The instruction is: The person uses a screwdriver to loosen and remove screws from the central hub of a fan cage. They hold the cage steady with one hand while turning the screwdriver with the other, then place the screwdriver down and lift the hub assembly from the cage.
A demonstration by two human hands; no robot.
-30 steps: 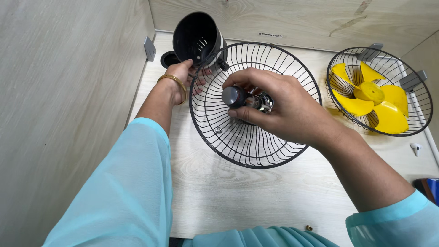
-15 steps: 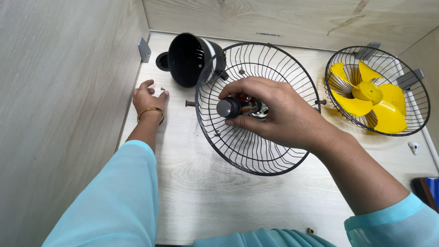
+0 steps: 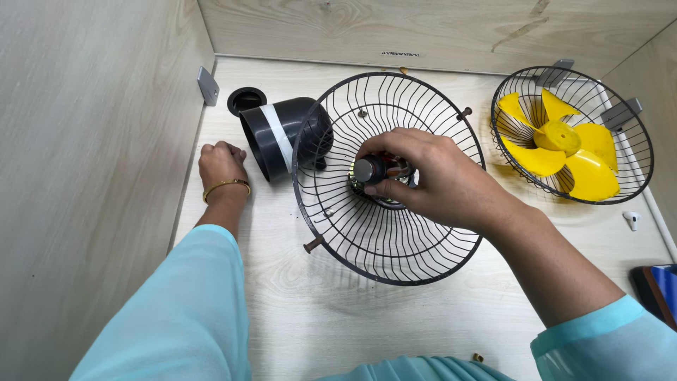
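Grip report: I see the right hand (image 3: 444, 185) closed around a small dark knob (image 3: 369, 170) at the hub of the black wire fan guard (image 3: 381, 233), which lies dished on the worktop (image 3: 296, 310). Left hand (image 3: 221, 164) rests curled on the board beside the black motor housing (image 3: 282, 134), holding nothing visible. I judge the guard light, springy; best held by its rim.
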